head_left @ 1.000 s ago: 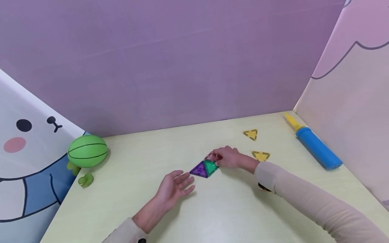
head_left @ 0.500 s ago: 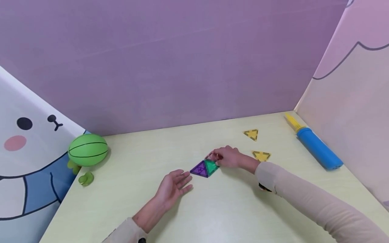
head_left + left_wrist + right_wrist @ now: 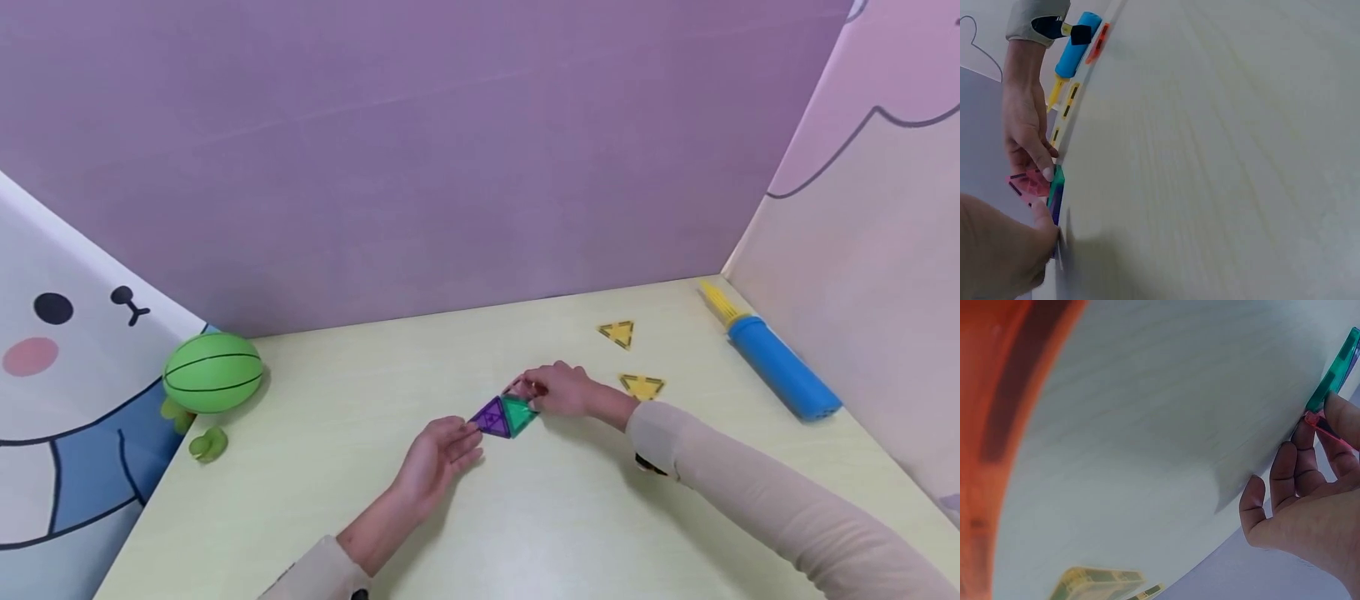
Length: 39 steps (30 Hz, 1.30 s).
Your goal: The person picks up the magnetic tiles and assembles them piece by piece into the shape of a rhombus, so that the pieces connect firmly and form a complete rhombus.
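Overhead first: the right hand (image 3: 564, 390) pinches a pink triangle tile (image 3: 519, 387) and holds it tilted up against the far edge of a green triangle tile (image 3: 519, 413), which lies flat on the tabletop (image 3: 570, 517) edge to edge with a purple triangle tile (image 3: 492, 417). The left hand (image 3: 441, 454) lies with fingers nearly straight, fingertips touching the purple tile's near corner, gripping nothing. Two yellow triangle tiles (image 3: 619, 333) (image 3: 642, 385) lie apart to the right, a blue pump (image 3: 772, 365) farther right, a green ball (image 3: 213, 372) far left.

From the left wrist, the tiles show as thin slabs seen edge-on; the left hand's thumb (image 3: 1044, 215) presses the purple tile (image 3: 1055, 212), steadying it, while the right hand's fingers (image 3: 1035, 153) hold the pink tile (image 3: 1027, 184) above the green one (image 3: 1057, 182).

From the right wrist, the right hand (image 3: 1310, 500) has thumb and fingers curled round the pink tile's (image 3: 1329, 428) rim where it meets the green tile's (image 3: 1335, 372) edge.

These tiles look light, stiff and smooth, likely to skate on the tabletop, so a pinch at the frame's edges with the neighbour pinned seems the safest hold.
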{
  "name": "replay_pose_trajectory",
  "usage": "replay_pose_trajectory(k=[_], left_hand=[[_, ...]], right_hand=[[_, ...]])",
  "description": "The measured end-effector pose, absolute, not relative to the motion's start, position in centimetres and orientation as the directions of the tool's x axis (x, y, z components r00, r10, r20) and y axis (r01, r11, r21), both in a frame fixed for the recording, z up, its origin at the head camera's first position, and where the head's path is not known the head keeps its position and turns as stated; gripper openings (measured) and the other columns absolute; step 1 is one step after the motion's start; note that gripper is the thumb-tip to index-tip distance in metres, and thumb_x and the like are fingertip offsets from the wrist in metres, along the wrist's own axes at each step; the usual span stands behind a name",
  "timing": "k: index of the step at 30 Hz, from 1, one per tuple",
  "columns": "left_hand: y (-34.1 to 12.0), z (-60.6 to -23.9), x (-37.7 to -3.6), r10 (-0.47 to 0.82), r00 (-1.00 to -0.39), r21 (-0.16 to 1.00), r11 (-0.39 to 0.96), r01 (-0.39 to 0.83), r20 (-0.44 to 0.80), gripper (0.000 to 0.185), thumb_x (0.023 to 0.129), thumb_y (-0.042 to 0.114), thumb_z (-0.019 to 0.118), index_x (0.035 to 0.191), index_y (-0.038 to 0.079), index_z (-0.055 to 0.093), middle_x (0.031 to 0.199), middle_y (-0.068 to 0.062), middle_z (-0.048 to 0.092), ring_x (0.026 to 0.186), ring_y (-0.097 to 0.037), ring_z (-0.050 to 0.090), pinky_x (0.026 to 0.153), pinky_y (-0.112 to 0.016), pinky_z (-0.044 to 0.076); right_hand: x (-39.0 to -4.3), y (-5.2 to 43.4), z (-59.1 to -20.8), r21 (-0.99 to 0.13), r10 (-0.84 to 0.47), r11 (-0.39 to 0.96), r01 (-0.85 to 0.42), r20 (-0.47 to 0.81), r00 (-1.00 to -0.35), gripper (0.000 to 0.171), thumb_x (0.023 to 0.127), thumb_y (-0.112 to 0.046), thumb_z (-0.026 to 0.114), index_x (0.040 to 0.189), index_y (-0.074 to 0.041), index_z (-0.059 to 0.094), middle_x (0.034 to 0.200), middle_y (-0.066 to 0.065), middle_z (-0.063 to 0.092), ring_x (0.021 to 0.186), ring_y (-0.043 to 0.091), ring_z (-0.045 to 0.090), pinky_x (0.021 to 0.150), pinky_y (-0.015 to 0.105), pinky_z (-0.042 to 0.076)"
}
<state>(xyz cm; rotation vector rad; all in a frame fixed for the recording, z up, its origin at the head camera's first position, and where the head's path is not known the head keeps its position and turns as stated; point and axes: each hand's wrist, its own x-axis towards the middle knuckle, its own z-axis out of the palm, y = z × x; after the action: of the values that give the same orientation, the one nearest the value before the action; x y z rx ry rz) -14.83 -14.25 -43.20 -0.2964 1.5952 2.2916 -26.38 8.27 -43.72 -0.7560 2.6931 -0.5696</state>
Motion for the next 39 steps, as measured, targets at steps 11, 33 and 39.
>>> replay_pose_trajectory(k=[11,33,39], left_hand=[[-15.1,-41.2,-14.6,0.235,-0.896,0.814,-0.378,-0.44,-0.375,0.058,0.096,0.025,0.034,0.143,0.002,0.009,0.149,-0.029,0.006,0.134,-0.047,0.021,0.098,-0.047,0.041],[-12.9,-42.6,-17.0,0.093,-0.929,0.915,-0.164,-0.369,-0.358,0.046,0.093,0.014,0.045,0.133,-0.002,0.029,0.122,-0.022,0.046,0.106,-0.027,0.055,0.09,-0.035,0.049],[-11.7,-44.1,-17.6,0.01,-0.983,0.94,0.295,-0.172,-0.183,0.044,0.089,0.014,0.054,0.13,0.004,0.046,0.11,-0.018,0.058,0.081,-0.019,0.063,0.068,-0.03,0.054]], right_hand=[[-26.6,8.5,-43.0,-0.418,-0.546,0.792,-0.445,-0.159,-0.822,0.02,0.085,-0.029,0.061,0.105,-0.024,0.059,0.088,-0.006,0.057,0.084,0.017,0.042,0.074,0.038,0.031],[-26.2,8.5,-43.6,-0.427,-0.543,0.789,-0.442,-0.147,-0.827,0.031,0.084,-0.027,0.062,0.115,-0.027,0.058,0.087,-0.006,0.057,0.084,0.017,0.043,0.074,0.038,0.031],[-26.0,8.3,-44.1,-0.434,-0.54,0.789,-0.434,-0.153,-0.828,0.034,0.084,-0.027,0.063,0.118,-0.029,0.057,0.086,-0.007,0.056,0.085,0.017,0.043,0.077,0.041,0.032]])
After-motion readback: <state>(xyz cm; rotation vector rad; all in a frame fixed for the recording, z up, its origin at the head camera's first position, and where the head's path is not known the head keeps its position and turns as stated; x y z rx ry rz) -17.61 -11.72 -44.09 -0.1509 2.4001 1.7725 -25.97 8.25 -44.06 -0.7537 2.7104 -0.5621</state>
